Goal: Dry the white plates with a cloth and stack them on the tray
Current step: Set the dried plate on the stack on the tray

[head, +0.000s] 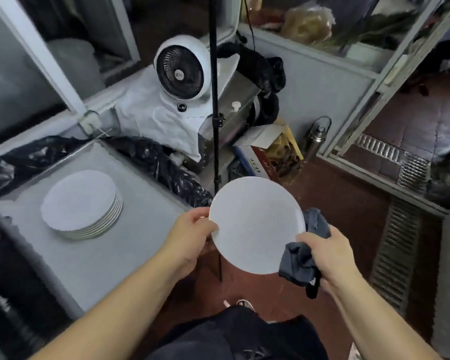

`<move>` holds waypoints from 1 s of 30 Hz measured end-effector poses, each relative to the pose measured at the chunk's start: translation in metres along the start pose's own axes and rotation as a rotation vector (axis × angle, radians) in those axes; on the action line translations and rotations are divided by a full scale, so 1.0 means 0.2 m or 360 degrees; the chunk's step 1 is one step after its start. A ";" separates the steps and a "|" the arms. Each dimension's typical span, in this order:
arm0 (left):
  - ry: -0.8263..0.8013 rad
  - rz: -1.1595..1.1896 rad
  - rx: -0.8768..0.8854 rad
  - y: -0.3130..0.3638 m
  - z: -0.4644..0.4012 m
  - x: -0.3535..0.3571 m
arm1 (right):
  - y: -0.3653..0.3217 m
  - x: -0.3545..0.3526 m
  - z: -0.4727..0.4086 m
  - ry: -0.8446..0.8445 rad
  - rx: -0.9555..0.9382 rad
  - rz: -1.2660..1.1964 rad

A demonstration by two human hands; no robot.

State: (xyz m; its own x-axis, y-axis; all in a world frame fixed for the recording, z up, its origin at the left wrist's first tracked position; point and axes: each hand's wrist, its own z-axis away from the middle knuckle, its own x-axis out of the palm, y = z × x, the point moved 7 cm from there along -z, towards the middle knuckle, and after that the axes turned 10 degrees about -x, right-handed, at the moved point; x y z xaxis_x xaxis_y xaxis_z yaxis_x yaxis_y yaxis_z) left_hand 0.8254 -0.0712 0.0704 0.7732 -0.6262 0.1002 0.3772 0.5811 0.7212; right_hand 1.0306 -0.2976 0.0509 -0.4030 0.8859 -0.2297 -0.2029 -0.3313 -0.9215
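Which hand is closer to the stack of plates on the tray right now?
Left. The left hand grips the held plate's left edge, just right of the stack of plates on the tray. The right hand, holding the cloth, is beyond the plate's far side.

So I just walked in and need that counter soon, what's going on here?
A person is drying dishes. The left hand grips one white plate by its rim, held in the air above the floor, while the right hand holds a dark grey cloth against the plate's other edge. A stack of plates already sits on the grey tray to the left.
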 end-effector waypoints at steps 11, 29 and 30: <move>0.0747 0.0584 -0.0038 -0.16 0.10 -0.50 | -0.19 0.80 -0.24 -0.0857 -0.0130 0.0372; 0.1210 0.0660 -0.0073 -0.18 -0.13 -1.78 | -0.38 2.42 -0.12 -0.1203 -0.0480 0.0822; 0.1246 0.0631 -0.0085 -0.17 -0.15 -1.84 | -0.37 2.50 -0.12 -0.1214 -0.0476 0.0826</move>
State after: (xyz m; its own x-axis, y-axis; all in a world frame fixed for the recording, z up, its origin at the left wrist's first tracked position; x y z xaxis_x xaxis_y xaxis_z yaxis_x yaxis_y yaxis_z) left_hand 0.5436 0.1557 -0.0120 0.9725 0.1519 -0.1768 0.0151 0.7159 0.6980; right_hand 0.8653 0.1764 -0.0035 -0.8703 0.1692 -0.4625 0.3562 -0.4322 -0.8285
